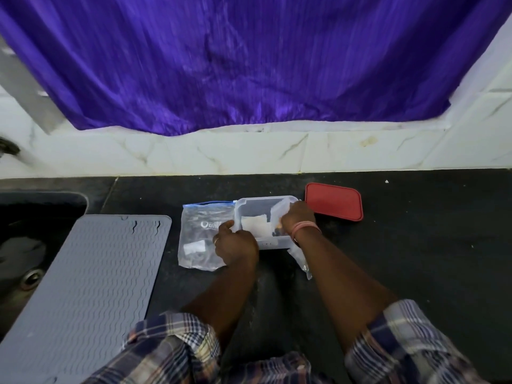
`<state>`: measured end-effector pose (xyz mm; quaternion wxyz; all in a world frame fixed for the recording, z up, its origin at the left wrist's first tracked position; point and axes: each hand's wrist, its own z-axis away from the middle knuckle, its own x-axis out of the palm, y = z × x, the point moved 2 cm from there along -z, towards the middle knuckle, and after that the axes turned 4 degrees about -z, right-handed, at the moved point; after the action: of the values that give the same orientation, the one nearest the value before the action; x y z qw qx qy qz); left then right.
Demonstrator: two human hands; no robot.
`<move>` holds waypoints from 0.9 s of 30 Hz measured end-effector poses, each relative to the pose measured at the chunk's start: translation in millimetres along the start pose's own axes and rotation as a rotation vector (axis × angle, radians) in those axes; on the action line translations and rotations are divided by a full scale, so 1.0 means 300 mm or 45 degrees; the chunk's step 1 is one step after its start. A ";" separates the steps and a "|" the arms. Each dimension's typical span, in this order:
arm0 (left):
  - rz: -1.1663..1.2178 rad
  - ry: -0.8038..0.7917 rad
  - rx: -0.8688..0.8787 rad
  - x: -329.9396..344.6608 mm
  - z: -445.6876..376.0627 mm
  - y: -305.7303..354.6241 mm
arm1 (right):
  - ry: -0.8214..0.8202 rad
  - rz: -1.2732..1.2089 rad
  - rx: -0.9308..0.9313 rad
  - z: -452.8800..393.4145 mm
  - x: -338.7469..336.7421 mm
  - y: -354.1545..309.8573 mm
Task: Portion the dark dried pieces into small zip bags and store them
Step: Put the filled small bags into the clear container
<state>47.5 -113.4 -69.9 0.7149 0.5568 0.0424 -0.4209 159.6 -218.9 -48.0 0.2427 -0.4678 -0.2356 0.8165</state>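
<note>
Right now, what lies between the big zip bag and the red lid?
In the head view, the clear plastic box lies between the big zip bag and the red lid.

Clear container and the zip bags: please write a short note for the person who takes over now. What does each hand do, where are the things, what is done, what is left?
Left hand: rests at the near left corner of the clear container, partly over the large zip bag; its grip cannot be told.
Right hand: reaches into the container's right side; what it holds is hidden.
Red lid: off, lying right of the container on the black counter.
Done: container open; pale packets lie inside it.
Left: no filled small bag is visible, so portion, seal, store, and close the lid.
</note>
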 end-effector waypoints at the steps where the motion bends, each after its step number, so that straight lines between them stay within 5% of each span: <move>1: -0.009 -0.011 -0.004 0.002 0.003 -0.002 | 0.019 0.079 -0.007 -0.009 0.006 -0.012; 12: -0.057 -0.094 -0.061 0.009 -0.016 0.017 | -0.215 0.796 0.015 -0.078 0.080 -0.037; 18: -0.080 -0.060 -0.090 0.027 -0.010 0.019 | 0.094 0.724 -0.075 -0.062 0.112 -0.083; 23: -0.061 -0.037 -0.099 0.033 -0.008 0.016 | -0.327 0.657 0.079 -0.067 0.155 -0.036; 27: -0.040 -0.049 -0.081 0.036 -0.012 0.009 | 0.015 0.450 -0.106 -0.065 0.069 -0.038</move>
<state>57.8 -116.4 -74.9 0.7262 0.5249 0.0508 -0.4412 169.4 -194.1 -63.2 0.0771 -0.5164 -0.1819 0.8333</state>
